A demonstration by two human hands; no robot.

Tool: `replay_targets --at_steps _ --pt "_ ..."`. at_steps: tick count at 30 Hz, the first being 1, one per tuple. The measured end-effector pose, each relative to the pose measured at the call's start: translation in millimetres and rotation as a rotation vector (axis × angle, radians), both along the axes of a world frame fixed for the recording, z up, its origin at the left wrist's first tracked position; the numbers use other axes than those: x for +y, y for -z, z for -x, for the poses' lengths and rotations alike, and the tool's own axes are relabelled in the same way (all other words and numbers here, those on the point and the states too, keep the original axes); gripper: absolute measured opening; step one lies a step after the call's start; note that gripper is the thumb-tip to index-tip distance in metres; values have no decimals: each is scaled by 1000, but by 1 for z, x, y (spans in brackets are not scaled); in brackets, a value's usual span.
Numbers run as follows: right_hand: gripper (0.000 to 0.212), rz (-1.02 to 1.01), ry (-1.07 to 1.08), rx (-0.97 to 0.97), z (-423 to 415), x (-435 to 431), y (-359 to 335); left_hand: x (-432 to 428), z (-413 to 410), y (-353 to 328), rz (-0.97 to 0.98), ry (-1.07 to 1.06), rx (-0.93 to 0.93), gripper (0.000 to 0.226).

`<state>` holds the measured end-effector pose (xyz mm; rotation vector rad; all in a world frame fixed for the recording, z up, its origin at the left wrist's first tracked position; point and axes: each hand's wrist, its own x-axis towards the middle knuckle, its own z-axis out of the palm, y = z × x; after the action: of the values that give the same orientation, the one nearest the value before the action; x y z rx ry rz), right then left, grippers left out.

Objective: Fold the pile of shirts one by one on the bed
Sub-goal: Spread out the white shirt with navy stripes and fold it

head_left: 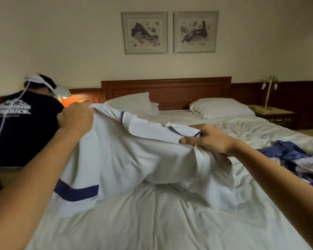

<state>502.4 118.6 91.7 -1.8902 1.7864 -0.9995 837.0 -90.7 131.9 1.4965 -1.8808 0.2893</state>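
- Bed (152,228): open, wrinkled sheet across the near part, in front of the raised shirt.
- White shirt (134,159): held up across mid-bed between left grip (76,118) and right grip (211,141); its lower edge drapes onto the sheet and screens the far middle.
- Second person (25,134): bent over at the bed's left side, just behind the left grip; blocks that side.
- Pile of shirts (300,159): on the right edge, near the right forearm.
- Left pillow (132,103), right pillow (222,107): against the headboard (166,91), flat sheet between them.
- Open sheet from the right pillow down to the pile.
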Motion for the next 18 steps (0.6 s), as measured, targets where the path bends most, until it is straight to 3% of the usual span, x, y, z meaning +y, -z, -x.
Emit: replay_targets --at_steps 4,6,8,10,13,16,18 --pt "36 -115 -63 -425 -2 -21 2 -24 41 -20 -529 425 891 21" --pt "38 -100 5 -655 15 -38 9 -43 90 -30 -543 574 1108 25" --pt "44 -43 150 -860 49 -54 20 -52 161 -35 -526 789 1172 29" --pt "40 36 345 -965 88 -60 39 -49 229 -24 -619 1010 1075 25" --pt "28 165 646 -1032 153 -51 93 -49 314 28 -836 1201 601 42" --pt "56 33 864 -983 190 -22 164 -53 352 110 -936 1159 56 44" --pt "50 -120 922 -943 196 -3 203 -59 345 167 -922 1075 -191 37"
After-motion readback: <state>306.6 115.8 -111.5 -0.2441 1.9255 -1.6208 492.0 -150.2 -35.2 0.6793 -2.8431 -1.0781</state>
